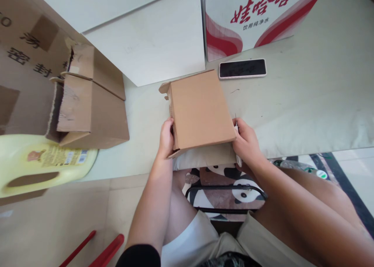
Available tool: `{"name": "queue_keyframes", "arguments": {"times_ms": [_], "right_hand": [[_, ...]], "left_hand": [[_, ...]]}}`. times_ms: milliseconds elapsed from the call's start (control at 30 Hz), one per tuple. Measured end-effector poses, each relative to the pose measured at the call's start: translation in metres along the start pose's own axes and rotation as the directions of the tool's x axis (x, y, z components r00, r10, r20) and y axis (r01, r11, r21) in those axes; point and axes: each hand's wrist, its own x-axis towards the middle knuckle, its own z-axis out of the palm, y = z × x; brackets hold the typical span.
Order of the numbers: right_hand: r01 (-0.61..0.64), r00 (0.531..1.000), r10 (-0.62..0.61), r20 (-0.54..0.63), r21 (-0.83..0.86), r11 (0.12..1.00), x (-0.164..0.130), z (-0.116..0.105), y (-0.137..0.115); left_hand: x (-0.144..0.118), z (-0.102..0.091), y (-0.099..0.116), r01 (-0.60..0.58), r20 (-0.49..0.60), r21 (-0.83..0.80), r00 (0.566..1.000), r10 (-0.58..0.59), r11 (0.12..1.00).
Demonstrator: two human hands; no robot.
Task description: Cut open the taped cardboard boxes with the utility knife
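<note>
A brown cardboard box is held at a slight tilt over the front part of the pale covered surface. At its left side, torn flaps stick out. My left hand grips that side near the lower corner, some fingers hidden behind the box. My right hand is closed around a slim white-handled tool with a thin metal tip, beside the box's lower right corner. The tip points away from me; what kind of blade or point it is, I cannot make out.
A phone lies beyond the box, before a red-and-white carton and white boxes. Left are torn-open cardboard boxes and a yellow jug. Below are a panda-print stool, red rods and a plastic bottle.
</note>
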Motion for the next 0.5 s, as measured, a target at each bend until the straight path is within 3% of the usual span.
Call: {"name": "queue_keyframes", "arguments": {"times_ms": [500], "right_hand": [[-0.015,1.0,0.015,0.001,-0.006,1.0,-0.0001,-0.0008,-0.0009]], "left_hand": [[-0.0017,0.0013,0.0015,-0.014,-0.001,-0.018,1.0,0.014,1.0]]}}
